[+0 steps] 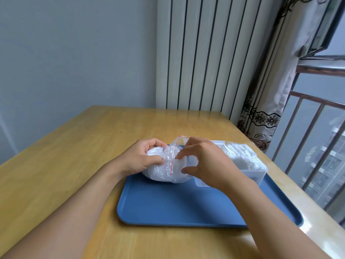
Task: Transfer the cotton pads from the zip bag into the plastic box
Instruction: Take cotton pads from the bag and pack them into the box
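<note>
Item: zip bag [164, 169], clear plastic with a red seal line, lying on its side at the far left of a blue tray [168, 204] on the wooden tabletop [74, 146]. Mouth turned right, toward the box. The bag bulges with white cotton pads [155, 156]; a good share appears to remain inside.

Item: plastic box [257, 172], clear, rectangular, standing on the far right part of the tray, just beside the bag's mouth. A row of white pads [237, 148] stands packed on edge in its far portion; the near portion looks less filled, though the right forearm hides part of it.

Progress, as judged: midway. One batch sits in the box; the bag's contents are yet to be moved. Remaining: draw the pads out through the mouth, seat them in the box's free space.

Left hand [141, 157]: curled over the closed end of the bag, thumb and fingers pressing into the bulge, a firm steadying grip.

Right hand [201, 161]: at the bag's mouth, fingers bent and narrowly spread; the upper fingers pinch the raised lip by the red seal, the thumb lies low against the bag's near side. Whether any pad is caught between them cannot be told.
</note>
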`<state>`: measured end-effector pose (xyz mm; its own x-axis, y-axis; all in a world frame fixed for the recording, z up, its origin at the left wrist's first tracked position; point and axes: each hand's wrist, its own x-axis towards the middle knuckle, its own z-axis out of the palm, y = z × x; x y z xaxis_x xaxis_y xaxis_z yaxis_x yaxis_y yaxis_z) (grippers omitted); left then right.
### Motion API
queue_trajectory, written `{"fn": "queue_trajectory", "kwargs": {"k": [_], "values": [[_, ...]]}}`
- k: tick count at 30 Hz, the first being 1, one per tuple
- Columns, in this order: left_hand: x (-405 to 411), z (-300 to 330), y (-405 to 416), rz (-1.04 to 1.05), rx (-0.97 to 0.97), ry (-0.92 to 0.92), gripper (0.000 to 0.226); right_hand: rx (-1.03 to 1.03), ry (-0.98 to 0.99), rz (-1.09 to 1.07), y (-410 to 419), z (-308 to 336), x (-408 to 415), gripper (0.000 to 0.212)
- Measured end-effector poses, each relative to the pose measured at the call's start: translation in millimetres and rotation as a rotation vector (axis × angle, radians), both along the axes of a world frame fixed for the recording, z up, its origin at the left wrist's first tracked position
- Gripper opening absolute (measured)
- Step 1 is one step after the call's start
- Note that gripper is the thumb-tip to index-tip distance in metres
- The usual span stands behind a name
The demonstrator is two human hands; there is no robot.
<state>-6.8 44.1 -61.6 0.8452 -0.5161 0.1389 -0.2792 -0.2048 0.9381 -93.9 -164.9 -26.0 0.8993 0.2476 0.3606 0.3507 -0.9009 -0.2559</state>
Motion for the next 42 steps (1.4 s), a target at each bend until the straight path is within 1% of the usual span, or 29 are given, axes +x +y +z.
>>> {"fn": "queue_trajectory", "kwargs": {"k": [2, 3, 5, 9, 12, 15, 18, 20, 23, 25, 27, 29, 31, 32, 34, 35, 37, 38, 39, 40, 41, 42], "values": [[0, 1, 1, 0.000, 0.003, 0.010, 0.044, -0.043, -0.009, 0.002, 2, 0, 1, 0.041], [0, 1, 1, 0.001, 0.005, 0.012, 0.045, -0.060, -0.013, 0.000, 3, 0, 1, 0.040], [-1, 2, 1, 0.004, 0.007, 0.011, 0.052, -0.075, -0.024, -0.002, 4, 0, 1, 0.034], [0, 1, -2, 0.041, 0.020, -0.020, 0.045, -0.073, -0.044, 0.004, 3, 1, 0, 0.022], [-1, 1, -3, 0.076, 0.028, -0.075, 0.051, -0.095, -0.027, 0.025, 1, 1, -1, 0.018], [-2, 3, -3, 0.081, 0.038, -0.085, 0.056, -0.097, -0.030, 0.034, 0, 0, -1, 0.022], [-4, 3, -2, 0.062, 0.051, -0.093, 0.055, -0.095, -0.027, 0.049, 2, -1, -1, 0.035], [-4, 3, -1, 0.050, 0.056, -0.102, 0.052, -0.110, -0.026, 0.047, 3, -2, -1, 0.040], [-3, 2, 0, 0.037, 0.063, -0.103, 0.046, -0.118, -0.034, 0.039, 3, -3, -1, 0.039], [-5, 2, -1, 0.029, 0.063, -0.107, 0.046, -0.134, -0.040, 0.036, 3, -4, 0, 0.035], [-5, 3, -2, 0.073, 0.063, -0.153, 0.046, -0.145, -0.058, 0.043, 1, -6, 2, 0.030], [-5, 4, -2, 0.209, 0.062, -0.220, 0.047, -0.099, -0.097, 0.064, -3, -6, 3, 0.027], [-5, 5, -3, 0.322, 0.074, -0.277, 0.046, 0.060, -0.154, 0.085, -7, -2, 3, 0.024], [-6, 5, -3, 0.348, 0.107, -0.291, 0.045, 0.198, -0.172, 0.087, -9, 2, 3, 0.022], [-6, 3, -3, 0.358, 0.188, -0.281, 0.049, 0.578, -0.142, 0.090, -13, 13, 0, 0.014], [-7, 3, -3, 0.353, 0.227, -0.290, 0.056, 0.797, -0.096, 0.115, -15, 18, -1, 0.011], [-9, 6, -3, 0.383, 0.252, -0.410, 0.076, 1.194, 0.049, 0.206, -17, 25, -4, 0.013], [-12, 10, -4, 0.419, 0.207, -0.511, 0.080, 1.335, 0.133, 0.249, -16, 26, -6, 0.018], [-18, 16, -7, 0.459, 0.122, -0.615, 0.078, 1.422, 0.201, 0.271, -12, 25, -7, 0.024], [-28, 22, -13, 0.485, 0.006, -0.682, 0.074, 1.466, 0.255, 0.284, -7, 24, -8, 0.028], [-40, 27, -20, 0.472, -0.120, -0.681, 0.072, 1.482, 0.298, 0.301, 1, 22, -9, 0.030], [-54, 32, -29, 0.413, -0.238, -0.619, 0.071, 1.483, 0.335, 0.328, 8, 19, -9, 0.031]]}}
